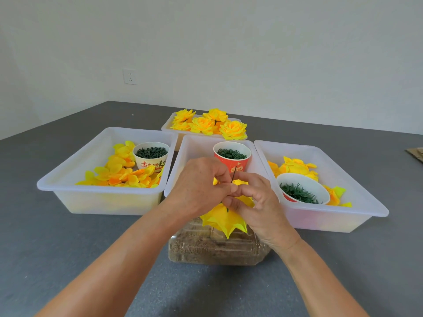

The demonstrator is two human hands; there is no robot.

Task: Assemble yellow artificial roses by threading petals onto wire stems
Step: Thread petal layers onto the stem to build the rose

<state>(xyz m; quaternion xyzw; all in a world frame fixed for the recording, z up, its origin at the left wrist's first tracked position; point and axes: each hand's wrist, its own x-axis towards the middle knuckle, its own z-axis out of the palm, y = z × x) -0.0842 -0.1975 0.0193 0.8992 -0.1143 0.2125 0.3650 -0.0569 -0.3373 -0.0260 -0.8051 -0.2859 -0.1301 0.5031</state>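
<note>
Petals [225, 219] hang in a yellow cluster under my two hands, over the clear box [215, 250] of brown grit on the counter [68, 259], just in front of the middle tray [183, 161]. The wire [234, 174] runs through them nearly upright, its bare tip poking up between my hands, tilted slightly right and away from me. My right hand [254, 202] curls around the petals from the right, fingers pinching beside the wire; my left hand [201, 186] pinches at the wire from the left. Both are equally near. I judge the next slide runs along the wire's axis. Trays crowd three sides; open room lies toward me.
</note>
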